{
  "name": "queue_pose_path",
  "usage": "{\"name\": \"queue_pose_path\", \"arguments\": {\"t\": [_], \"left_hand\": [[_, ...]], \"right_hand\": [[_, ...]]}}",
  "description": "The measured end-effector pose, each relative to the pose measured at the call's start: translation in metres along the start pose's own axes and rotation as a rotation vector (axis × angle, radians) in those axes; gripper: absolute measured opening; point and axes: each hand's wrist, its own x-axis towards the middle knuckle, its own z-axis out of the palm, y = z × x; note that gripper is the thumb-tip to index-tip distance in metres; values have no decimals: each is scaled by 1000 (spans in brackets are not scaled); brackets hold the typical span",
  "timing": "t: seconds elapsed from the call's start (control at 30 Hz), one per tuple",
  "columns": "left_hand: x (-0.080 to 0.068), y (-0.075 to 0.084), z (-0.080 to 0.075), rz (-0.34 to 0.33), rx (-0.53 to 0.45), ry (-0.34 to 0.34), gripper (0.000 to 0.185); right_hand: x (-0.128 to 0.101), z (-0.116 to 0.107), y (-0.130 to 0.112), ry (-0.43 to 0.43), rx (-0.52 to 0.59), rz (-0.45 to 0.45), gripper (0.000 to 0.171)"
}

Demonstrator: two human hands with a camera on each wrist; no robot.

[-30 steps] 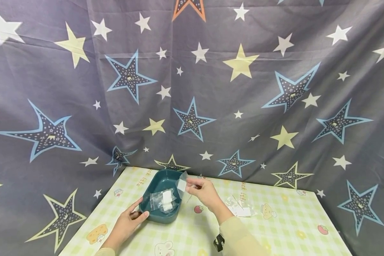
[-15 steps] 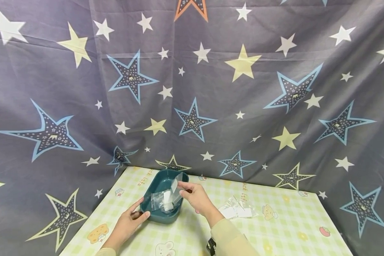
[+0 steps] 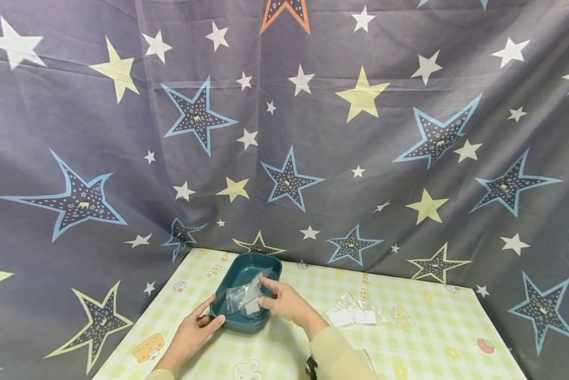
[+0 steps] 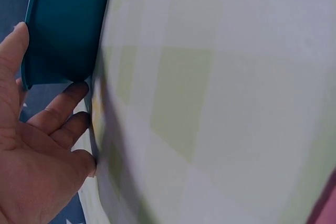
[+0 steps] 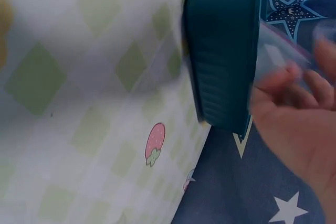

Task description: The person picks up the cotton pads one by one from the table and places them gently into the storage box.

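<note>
"Where is the clear plastic bag (image 3: 253,288) lying?"

"It is lying in the near half of a dark teal tray (image 3: 239,328), overlapping other clear bags (image 3: 235,300). Its long axis is slanting from near left to far right, its far end pointing toward my right forefinger."

"Which hand is nearer to it?"

"My right hand (image 3: 290,306). It is hovering over the tray's right rim, so the bag is lying just left of my fingertips. Thumb and forefinger are standing apart; I cannot tell whether they are pinching the bag or only touching it, as the right wrist view is blurred there."

"And the other?"

"My left hand (image 3: 192,333) is gripping the tray's near left corner, thumb against the rim."

"What is lying farther out?"

"Bags with white labels (image 3: 353,312) are lying to the right, well apart from the tray, on a green-checked tablecloth (image 3: 422,338). A grey star-printed curtain (image 3: 312,42) is hanging at the far side."
</note>
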Motion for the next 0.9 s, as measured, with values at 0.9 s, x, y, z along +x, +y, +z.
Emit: {"name": "queue_pose_path", "arguments": {"t": [0.9], "left_hand": [[2, -1, 2, -13, 17, 4, 84]], "right_hand": [[-28, -13, 2, -95, -262, 25, 67]]}}
